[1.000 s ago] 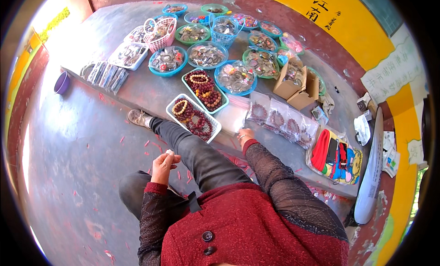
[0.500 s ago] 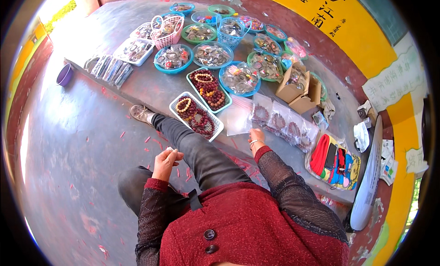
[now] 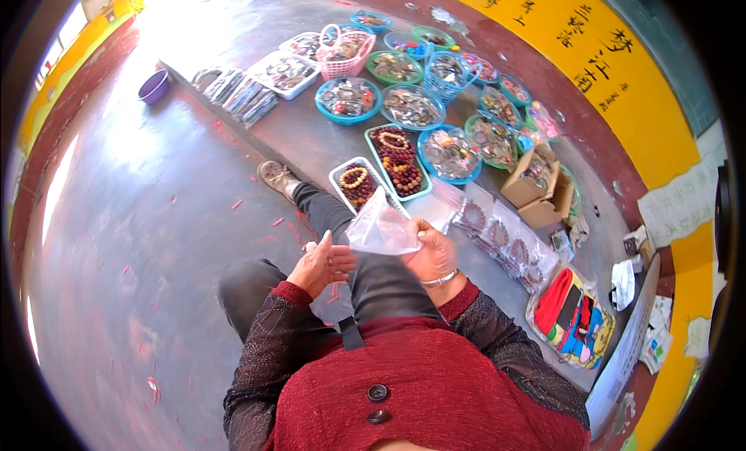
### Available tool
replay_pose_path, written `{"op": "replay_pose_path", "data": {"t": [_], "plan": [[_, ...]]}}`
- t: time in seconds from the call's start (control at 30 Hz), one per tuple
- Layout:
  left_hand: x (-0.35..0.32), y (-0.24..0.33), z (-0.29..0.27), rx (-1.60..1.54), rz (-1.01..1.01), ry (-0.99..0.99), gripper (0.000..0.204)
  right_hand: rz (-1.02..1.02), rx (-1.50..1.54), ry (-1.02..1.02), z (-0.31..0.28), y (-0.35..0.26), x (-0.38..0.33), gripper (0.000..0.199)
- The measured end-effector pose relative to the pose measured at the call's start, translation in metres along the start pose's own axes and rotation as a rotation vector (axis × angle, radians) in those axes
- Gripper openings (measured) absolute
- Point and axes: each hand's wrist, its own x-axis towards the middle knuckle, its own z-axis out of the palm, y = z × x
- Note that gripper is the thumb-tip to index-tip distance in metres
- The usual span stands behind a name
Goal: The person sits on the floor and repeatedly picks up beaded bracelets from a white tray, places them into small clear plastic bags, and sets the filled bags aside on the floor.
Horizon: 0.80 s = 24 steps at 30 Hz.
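Observation:
My right hand (image 3: 434, 255) grips a small clear plastic bag (image 3: 380, 228) by its edge and holds it up over my lap. My left hand (image 3: 325, 266) sits just left of the bag, palm up, fingers loosely curled around something small that I cannot make out. Another clear plastic piece (image 3: 332, 302) lies on my dark trousers under the left hand. Just beyond the bag sits a white tray of bead bracelets (image 3: 356, 183) on the grey mat.
A grey mat (image 3: 311, 140) carries several bowls and trays of beads and trinkets, a pink basket (image 3: 349, 45), cardboard boxes (image 3: 536, 188) and bagged bracelets (image 3: 505, 245). A purple bowl (image 3: 154, 85) sits far left. Colourful cords (image 3: 573, 319) lie at right. My foot (image 3: 277, 178) rests by the mat.
My right hand came back from the bagged bracelets on the mat with a clear bag and raised it to my lap. My left hand shifted toward it.

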Motion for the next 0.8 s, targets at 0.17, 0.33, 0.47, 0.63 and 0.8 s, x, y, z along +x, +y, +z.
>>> {"op": "replay_pose_path", "data": {"t": [0.17, 0.33, 0.47, 0.63, 0.8], "plan": [[-0.011, -0.003, 0.0, -0.414, 0.289, -0.081, 0.04, 0.163, -0.021, -0.043, 0.014, 0.028, 0.005, 0.009], [0.001, -0.009, -0.024, -0.308, 0.592, 0.048, 0.022, 0.286, -0.315, -0.023, -0.036, 0.036, -0.003, 0.013], [-0.011, -0.001, -0.021, -0.019, 0.637, 0.118, 0.022, 0.294, -0.769, 0.159, -0.031, 0.016, -0.008, 0.031], [-0.016, -0.005, -0.017, 0.328, 0.692, -0.004, 0.021, -0.047, -1.274, 0.068, 0.006, 0.0, 0.002, 0.049], [-0.02, -0.01, -0.017, 0.51, 0.618, -0.143, 0.021, -0.166, -1.693, -0.302, 0.041, 0.008, 0.013, 0.039]]}}
